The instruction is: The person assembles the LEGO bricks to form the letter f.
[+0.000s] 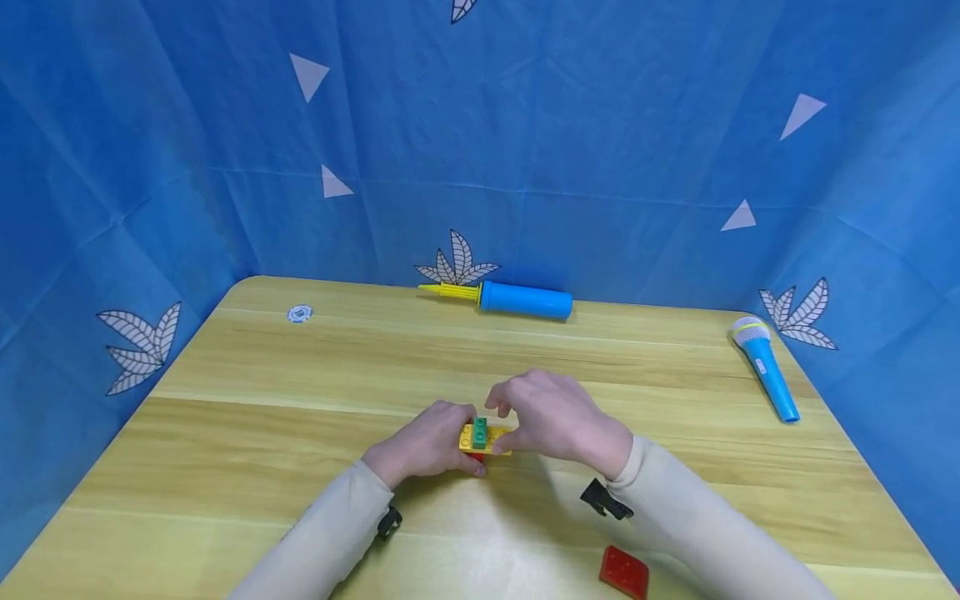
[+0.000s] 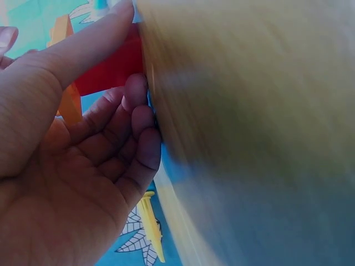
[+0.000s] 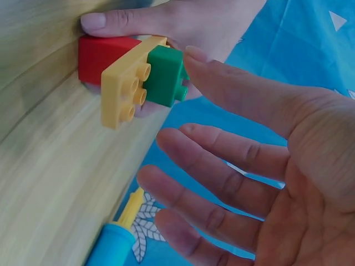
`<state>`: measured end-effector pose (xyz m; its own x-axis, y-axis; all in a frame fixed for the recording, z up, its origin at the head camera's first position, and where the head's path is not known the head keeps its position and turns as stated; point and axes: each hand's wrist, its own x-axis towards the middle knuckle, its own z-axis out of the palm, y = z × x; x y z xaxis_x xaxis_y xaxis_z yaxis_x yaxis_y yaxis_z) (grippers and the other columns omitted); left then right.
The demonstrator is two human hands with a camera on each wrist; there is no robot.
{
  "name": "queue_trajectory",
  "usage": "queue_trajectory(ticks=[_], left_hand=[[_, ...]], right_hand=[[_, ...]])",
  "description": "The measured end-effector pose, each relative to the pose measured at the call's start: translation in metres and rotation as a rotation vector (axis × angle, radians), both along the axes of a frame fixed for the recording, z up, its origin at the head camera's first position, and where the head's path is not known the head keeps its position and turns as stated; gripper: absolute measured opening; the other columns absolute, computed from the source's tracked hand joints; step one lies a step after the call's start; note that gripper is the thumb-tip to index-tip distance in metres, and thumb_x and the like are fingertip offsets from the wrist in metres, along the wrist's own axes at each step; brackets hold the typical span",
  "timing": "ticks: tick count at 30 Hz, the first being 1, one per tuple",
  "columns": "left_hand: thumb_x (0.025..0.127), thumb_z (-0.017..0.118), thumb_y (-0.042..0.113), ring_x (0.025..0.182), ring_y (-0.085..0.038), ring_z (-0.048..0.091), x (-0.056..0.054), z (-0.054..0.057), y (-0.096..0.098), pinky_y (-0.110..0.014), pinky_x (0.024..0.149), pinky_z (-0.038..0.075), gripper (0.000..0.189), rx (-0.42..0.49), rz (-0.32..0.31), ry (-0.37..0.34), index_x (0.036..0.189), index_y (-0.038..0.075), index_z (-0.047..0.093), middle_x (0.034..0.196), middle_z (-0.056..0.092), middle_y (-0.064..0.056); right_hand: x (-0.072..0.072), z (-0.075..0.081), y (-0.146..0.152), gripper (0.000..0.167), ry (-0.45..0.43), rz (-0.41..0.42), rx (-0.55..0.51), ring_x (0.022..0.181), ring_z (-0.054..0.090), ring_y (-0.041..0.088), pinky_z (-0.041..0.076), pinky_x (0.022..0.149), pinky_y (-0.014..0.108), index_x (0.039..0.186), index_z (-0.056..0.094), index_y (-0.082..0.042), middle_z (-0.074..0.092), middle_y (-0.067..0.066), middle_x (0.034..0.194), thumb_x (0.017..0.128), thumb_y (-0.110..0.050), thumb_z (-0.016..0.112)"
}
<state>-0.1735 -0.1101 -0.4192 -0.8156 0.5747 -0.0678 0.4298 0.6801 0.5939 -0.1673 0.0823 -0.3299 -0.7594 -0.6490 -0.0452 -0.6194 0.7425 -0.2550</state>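
Observation:
A small stack of toy building bricks stands on the table: a red brick (image 3: 102, 61) at the bottom, a flat yellow plate brick (image 3: 113, 94) across it, and a green brick (image 3: 164, 75) on top. My left hand (image 1: 423, 446) grips the red brick low down, with the thumb on the near side and fingers on the far side. Beside the stack, my right hand (image 1: 558, 421) hovers with its fingers spread and relaxed, holding nothing. Its thumb tip is close to the green brick in the right wrist view; whether it touches I cannot tell.
Near the front, by the right forearm, lies a flat red brick (image 1: 624, 572). A blue and yellow hand pump (image 1: 525, 300) rests along the back edge. At the right is a blue toy microphone (image 1: 768, 371), and back left a round chip (image 1: 299, 313). Blue cloth surrounds the table.

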Motion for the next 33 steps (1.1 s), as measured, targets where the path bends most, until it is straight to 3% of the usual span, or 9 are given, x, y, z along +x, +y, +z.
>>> queue_trajectory(ticks=[7, 13, 20, 33], left_hand=[[0.071, 0.09, 0.032, 0.074, -0.012, 0.052, 0.0, 0.0, 0.001, -0.027, 0.066, 0.046, 0.05, -0.026, 0.025, -0.008, 0.102, 0.005, 0.061, 0.081, 0.057, 0.007], [0.07, 0.091, 0.032, 0.079, -0.014, 0.053, 0.0, 0.0, 0.003, -0.031, 0.073, 0.047, 0.057, -0.044, 0.037, -0.006, 0.108, 0.002, 0.062, 0.087, 0.059, 0.003], [0.07, 0.091, 0.03, 0.075, -0.014, 0.052, 0.001, 0.001, 0.003, -0.031, 0.07, 0.046, 0.052, -0.033, 0.034, -0.011, 0.102, 0.004, 0.061, 0.084, 0.058, 0.004], [0.07, 0.091, 0.031, 0.082, -0.016, 0.053, 0.001, 0.001, 0.003, -0.035, 0.077, 0.048, 0.055, -0.046, 0.041, -0.017, 0.107, 0.002, 0.062, 0.089, 0.06, 0.002]], right_hand=[[0.008, 0.001, 0.016, 0.047, 0.009, -0.013, 0.006, 0.076, 0.064, 0.014, 0.046, 0.053, 0.028, 0.11, 0.073, -0.012, 0.071, -0.005, 0.09, 0.071, -0.033, 0.09], [0.016, 0.003, 0.03, 0.047, 0.032, -0.034, 0.025, 0.068, 0.059, 0.007, 0.046, 0.053, 0.029, 0.109, 0.073, -0.013, 0.07, -0.007, 0.09, 0.071, -0.036, 0.089], [0.027, 0.001, 0.044, 0.046, -0.006, -0.065, 0.02, 0.079, 0.064, 0.012, 0.046, 0.054, 0.031, 0.108, 0.073, -0.014, 0.068, -0.012, 0.088, 0.071, -0.036, 0.089], [0.051, -0.011, 0.067, 0.044, -0.074, -0.092, 0.033, 0.081, 0.063, 0.013, 0.048, 0.059, 0.038, 0.11, 0.072, -0.014, 0.069, -0.01, 0.089, 0.071, -0.03, 0.088]])
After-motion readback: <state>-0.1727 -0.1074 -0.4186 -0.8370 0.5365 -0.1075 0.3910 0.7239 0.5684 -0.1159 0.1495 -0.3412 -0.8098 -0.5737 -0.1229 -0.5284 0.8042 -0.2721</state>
